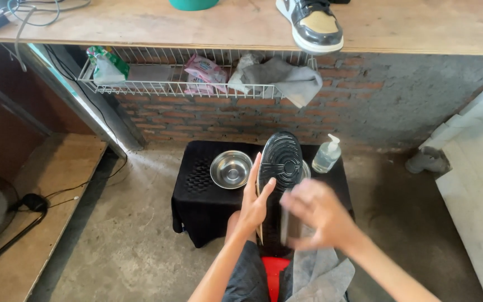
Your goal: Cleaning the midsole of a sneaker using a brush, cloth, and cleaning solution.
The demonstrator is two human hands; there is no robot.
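Nearest, a grey cloth [317,274] lies over the person's lap, w/ a bit of red seat [274,271] showing beneath. Just above it the right hand [320,215] is blurred, closed round a small dark brush-like thing [289,226] held against the heel end of the shoe [280,162]; can't tell exactly what tool it is. Left hand [254,201] props the shoe from its side, fingers flat along the edge, grip clasping it sole-up and tilted away. Looks like the sole-scrubbing step, prob. mid-stroke; next move would want the left hand steady while the tool works up toward the toe. Sole is black, ribbed tread w/ a round pattern, glossy as if wet. Behind sits a low black-draped stand [197,207] w/ a steel bowl [231,169] and a clear pump bottle [326,155]. Further off, a wire basket [157,86] of packets and rags on the brick wall, and a 2nd shoe [311,22] up on the wooden bench [141,25].
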